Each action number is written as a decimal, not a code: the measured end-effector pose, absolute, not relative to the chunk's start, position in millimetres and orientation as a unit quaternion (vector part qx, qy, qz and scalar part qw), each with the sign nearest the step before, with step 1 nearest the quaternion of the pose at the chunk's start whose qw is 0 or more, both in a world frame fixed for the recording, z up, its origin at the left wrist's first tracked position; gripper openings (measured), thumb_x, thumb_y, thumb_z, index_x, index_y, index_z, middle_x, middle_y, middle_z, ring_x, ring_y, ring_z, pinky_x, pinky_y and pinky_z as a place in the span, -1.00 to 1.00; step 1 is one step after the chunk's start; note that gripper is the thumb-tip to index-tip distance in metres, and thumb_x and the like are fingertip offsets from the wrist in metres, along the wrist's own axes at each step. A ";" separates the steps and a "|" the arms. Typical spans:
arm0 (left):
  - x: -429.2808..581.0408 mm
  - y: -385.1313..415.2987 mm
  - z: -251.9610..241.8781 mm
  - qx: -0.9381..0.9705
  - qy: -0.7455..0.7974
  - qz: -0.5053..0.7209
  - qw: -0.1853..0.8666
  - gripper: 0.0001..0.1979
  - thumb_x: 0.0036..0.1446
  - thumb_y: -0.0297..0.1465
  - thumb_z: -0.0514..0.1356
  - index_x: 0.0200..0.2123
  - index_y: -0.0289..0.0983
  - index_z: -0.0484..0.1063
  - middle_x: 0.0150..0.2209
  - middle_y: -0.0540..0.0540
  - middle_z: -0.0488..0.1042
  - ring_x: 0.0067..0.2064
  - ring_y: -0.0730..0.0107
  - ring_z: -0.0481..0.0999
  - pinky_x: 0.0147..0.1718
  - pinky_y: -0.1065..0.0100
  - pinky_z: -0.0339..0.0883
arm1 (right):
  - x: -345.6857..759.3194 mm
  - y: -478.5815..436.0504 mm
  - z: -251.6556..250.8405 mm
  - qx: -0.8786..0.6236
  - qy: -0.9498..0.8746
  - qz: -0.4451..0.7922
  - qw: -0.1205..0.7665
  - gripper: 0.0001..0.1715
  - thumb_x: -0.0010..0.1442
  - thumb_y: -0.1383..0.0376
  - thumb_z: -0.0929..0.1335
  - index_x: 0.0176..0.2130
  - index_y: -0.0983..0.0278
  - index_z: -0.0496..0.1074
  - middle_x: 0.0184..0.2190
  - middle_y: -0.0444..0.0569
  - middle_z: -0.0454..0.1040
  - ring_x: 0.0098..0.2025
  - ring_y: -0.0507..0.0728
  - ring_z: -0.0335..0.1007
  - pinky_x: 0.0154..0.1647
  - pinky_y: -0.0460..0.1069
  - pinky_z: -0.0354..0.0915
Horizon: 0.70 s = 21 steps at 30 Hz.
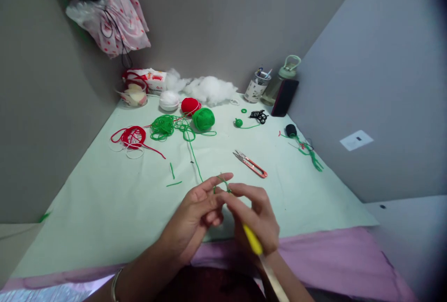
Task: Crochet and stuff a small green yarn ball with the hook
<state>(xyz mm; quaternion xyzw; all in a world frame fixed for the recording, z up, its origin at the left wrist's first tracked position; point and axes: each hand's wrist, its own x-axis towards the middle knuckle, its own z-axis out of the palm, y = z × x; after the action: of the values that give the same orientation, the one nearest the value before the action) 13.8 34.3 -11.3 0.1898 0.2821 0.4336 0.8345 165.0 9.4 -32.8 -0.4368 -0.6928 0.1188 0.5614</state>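
My right hand (256, 213) grips a crochet hook with a yellow handle (253, 239), which slants back towards my wrist. Its tip meets green yarn (226, 183) at my left fingertips. My left hand (199, 213) pinches the yarn between thumb and fingers, with the index finger stretched out and a strand over it. From there the strand (194, 157) runs back across the table to the loose green tangle and the green yarn ball (203, 120). The small piece of work between my fingers is mostly hidden.
Orange-handled thread snips (250, 164) lie beyond my hands. Red and white yarn (133, 138), a red ball (190, 106), a white ball (169, 100) and white stuffing (213, 90) sit further back. A phone (285, 98) leans against a bottle (289, 69) beside a pen cup (257, 86).
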 end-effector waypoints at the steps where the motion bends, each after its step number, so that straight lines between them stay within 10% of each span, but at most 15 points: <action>1: 12.5 35.5 -10.6 0.178 0.277 0.431 0.840 -0.56 0.06 -0.38 0.49 0.04 -0.32 0.61 -0.51 0.15 0.18 -0.56 0.72 -0.02 -0.56 0.56 0.02 | 165.9 10.0 -31.8 -0.440 -0.669 0.129 0.585 -0.68 0.35 0.39 0.38 -0.01 0.05 0.63 -0.16 0.00 0.61 -0.18 0.18 0.56 -0.20 0.11 0.52; 6: 9.6 39.7 -9.2 0.205 0.292 0.454 0.816 -0.67 0.09 -0.45 0.46 -0.05 -0.30 0.64 -0.46 0.12 0.25 -0.57 0.77 0.00 -0.57 0.56 0.03 | 166.4 17.0 -22.4 -0.413 -0.518 0.320 0.677 -0.76 0.44 0.33 0.32 -0.14 0.16 0.61 -0.32 -0.06 0.55 -0.44 0.03 0.41 -0.40 -0.02 0.40; 15: 7.8 37.9 -8.7 0.290 0.324 0.452 0.779 -0.67 0.10 -0.38 0.45 -0.04 -0.23 0.65 -0.36 0.06 0.38 -0.56 0.72 0.17 -0.53 0.49 0.15 | 167.7 23.2 -23.5 -0.356 -0.510 0.444 0.645 -0.75 0.47 0.27 0.30 -0.12 0.13 0.59 -0.25 -0.09 0.61 -0.34 0.03 0.50 -0.28 -0.04 0.44; 21: 4.6 36.2 -11.1 0.342 0.368 0.484 0.716 -0.68 0.14 -0.35 0.44 -0.02 -0.18 0.63 -0.39 0.07 0.38 -0.50 0.66 0.26 -0.52 0.50 0.16 | 173.7 12.0 -17.2 -0.402 -0.649 0.271 0.586 -0.68 0.47 0.40 0.25 0.00 0.13 0.54 -0.18 -0.05 0.63 -0.23 0.07 0.57 -0.17 0.01 0.50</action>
<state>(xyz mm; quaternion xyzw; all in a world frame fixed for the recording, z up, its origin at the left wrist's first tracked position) 4.6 36.2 -11.1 0.3421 0.3682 0.4845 0.7160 173.7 12.0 -17.2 -0.4015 -0.6492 0.2713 0.5863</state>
